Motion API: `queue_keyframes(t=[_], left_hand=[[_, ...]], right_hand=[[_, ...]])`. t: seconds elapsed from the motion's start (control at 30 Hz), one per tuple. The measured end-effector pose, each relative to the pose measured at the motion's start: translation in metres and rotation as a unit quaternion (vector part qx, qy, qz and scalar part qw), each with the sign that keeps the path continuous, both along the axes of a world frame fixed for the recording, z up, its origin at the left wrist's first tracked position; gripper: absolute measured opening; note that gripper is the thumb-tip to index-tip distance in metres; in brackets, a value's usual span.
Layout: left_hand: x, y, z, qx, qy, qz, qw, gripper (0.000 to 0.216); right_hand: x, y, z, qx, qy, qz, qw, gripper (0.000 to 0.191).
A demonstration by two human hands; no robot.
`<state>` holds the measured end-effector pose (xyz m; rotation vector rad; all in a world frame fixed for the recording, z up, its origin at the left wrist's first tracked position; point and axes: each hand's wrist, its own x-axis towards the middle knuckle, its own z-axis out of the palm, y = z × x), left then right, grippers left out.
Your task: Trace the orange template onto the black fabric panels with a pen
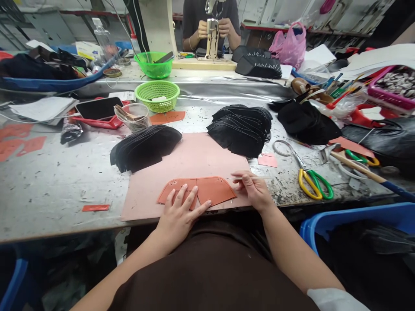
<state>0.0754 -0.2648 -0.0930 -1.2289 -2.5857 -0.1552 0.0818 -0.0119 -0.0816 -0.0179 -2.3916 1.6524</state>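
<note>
My left hand (180, 211) lies with its fingers spread on an orange curved template (216, 190), pressing it to a pale pink board (142, 196). Dark lettering on the template is partly under my fingers. My right hand (254, 190) is closed in a pinch around a thin pale pen-like stick (264, 177). One end of the stick reaches the template's upper right edge; whether it touches cannot be made out. Behind the template are two fanned stacks of black cut pieces, a left stack (145, 147) and a right stack (241, 129), the right one with pale lines.
Scissors (313, 181) with yellow and green handles lie right of the board. A green basket (158, 96), a plastic cup (134, 116) and a phone (99, 109) stand behind. A blue bin (356, 216) is at lower right. Across the table, another person's hands (214, 29) work at a sewing machine.
</note>
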Motion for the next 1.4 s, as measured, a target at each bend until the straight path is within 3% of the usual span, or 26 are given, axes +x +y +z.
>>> queue_keyframes(t=[0.17,0.3,0.57,0.73,0.9,1.0,1.1,1.23,1.4], left_hand=[[0.0,-0.001,-0.004,0.009,0.009,0.0,1.0,0.052],[0.0,-0.001,-0.004,0.01,0.005,0.0,1.0,0.054],[-0.001,-0.001,-0.005,0.029,0.013,-0.005,0.999,0.051],[-0.001,-0.001,-0.007,0.028,0.02,0.001,0.999,0.052],[0.002,-0.003,-0.012,0.033,0.031,0.006,0.999,0.055],[0.005,-0.004,-0.015,0.036,0.029,0.007,0.999,0.056],[0.006,-0.004,-0.014,0.057,0.024,0.008,0.998,0.054],[0.006,-0.003,-0.01,0.074,0.013,-0.006,0.997,0.052],[0.006,-0.003,-0.009,0.077,0.014,-0.009,0.997,0.051]], right_hand=[[-0.016,-0.013,0.004,0.141,0.002,0.044,0.989,0.034],[-0.023,-0.016,0.009,0.192,0.0,0.072,0.979,0.028],[-0.03,-0.019,0.015,0.2,0.007,0.054,0.978,0.027],[-0.037,-0.02,0.015,0.185,-0.022,0.101,0.977,0.025],[-0.041,-0.037,0.017,0.163,0.004,0.046,0.986,0.027],[-0.048,-0.072,0.024,0.156,0.026,0.126,0.979,0.024],[-0.06,-0.11,0.029,0.202,-0.009,0.227,0.953,0.018],[-0.071,-0.132,0.03,0.273,-0.03,0.234,0.933,0.018],[-0.071,-0.129,0.032,0.267,-0.037,0.251,0.93,0.019]])
